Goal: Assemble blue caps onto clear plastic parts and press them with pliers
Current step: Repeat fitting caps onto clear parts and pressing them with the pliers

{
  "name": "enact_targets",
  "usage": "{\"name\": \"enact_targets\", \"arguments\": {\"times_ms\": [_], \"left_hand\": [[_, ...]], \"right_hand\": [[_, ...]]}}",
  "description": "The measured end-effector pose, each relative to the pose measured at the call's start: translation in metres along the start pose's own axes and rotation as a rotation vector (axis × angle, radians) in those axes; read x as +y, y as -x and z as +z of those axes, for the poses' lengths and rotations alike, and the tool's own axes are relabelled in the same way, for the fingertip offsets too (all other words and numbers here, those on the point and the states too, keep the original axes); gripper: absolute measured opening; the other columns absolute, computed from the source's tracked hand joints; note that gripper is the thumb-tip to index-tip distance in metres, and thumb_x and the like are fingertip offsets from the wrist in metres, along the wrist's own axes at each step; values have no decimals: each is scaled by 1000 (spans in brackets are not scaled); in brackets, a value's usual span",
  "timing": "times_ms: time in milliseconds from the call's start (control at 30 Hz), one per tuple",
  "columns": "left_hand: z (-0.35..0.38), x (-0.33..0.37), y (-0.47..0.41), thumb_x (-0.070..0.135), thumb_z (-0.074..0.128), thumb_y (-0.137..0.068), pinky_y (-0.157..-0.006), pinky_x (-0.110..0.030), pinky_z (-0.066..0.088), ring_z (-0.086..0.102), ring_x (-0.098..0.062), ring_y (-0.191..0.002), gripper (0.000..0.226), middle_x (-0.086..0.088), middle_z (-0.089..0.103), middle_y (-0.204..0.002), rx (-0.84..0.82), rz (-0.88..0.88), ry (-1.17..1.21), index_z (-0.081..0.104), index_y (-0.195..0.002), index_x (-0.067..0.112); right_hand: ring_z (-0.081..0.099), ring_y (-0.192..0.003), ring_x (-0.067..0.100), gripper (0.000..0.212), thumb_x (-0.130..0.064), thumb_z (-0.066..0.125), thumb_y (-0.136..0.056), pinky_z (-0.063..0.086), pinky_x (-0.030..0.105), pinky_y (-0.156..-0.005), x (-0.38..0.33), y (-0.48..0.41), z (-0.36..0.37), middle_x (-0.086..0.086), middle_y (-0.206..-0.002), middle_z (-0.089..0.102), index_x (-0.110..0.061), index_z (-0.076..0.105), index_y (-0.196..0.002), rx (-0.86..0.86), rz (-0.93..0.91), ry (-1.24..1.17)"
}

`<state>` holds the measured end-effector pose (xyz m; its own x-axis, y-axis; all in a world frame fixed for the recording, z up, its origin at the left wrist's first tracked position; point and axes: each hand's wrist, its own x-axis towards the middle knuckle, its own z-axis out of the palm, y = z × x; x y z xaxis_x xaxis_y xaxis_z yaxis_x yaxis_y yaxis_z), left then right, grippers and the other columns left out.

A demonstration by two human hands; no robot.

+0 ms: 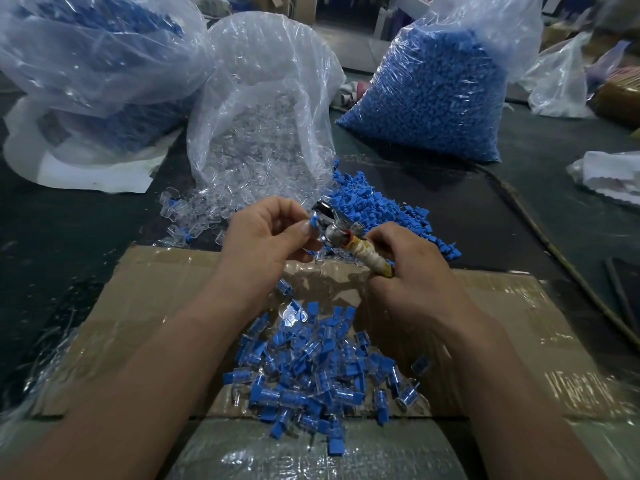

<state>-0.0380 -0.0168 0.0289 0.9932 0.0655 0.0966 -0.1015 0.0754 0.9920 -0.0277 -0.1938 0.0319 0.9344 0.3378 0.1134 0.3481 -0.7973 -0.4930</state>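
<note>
Left hand [266, 233] pinches capped clear part [313, 223] at pliers [341, 237]; right hand [412, 268] grips wrapped handle

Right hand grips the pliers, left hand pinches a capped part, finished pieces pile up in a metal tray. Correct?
Not the tray: the head view shows the finished pieces piled on taped cardboard. The right hand does grip the pliers and the left hand pinches a capped part.
</note>
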Motion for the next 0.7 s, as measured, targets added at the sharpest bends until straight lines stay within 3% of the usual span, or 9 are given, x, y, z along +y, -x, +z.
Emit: {"name": "enact_targets", "arguments": {"times_ms": [133,367,700], "left_hand": [[2,-2,1,-8,53,-84,-55,-16,52,62,-4,-56,22,4,63,-60,15,33,-18,57,-74,11],[7,-7,2,-9,54,-84,-56,-18,53,61,-4,-55,27,9,62,-56,62,93,-68,56,-72,14],[6,-2,5,-8,54,-85,-55,-15,51,60,-3,-54,23,-1,61,-65,85,107,-90,56,-73,12]], "right_hand": [[42,-77,8,26,-15,63,-75,29,15,-64,-1,1,-1,-11,-83,46,-26,48,-94,-9,-8,16],[43,-68,-1,26,-10,65,-73,28,21,-57,-4,0,-1,-16,-68,47,-30,49,-80,6,18,-36],[46,-66,1,35,-8,64,-72,31,23,-55,-7,-1,3,-15,-65,48,-34,42,-66,48,31,-12]]}}
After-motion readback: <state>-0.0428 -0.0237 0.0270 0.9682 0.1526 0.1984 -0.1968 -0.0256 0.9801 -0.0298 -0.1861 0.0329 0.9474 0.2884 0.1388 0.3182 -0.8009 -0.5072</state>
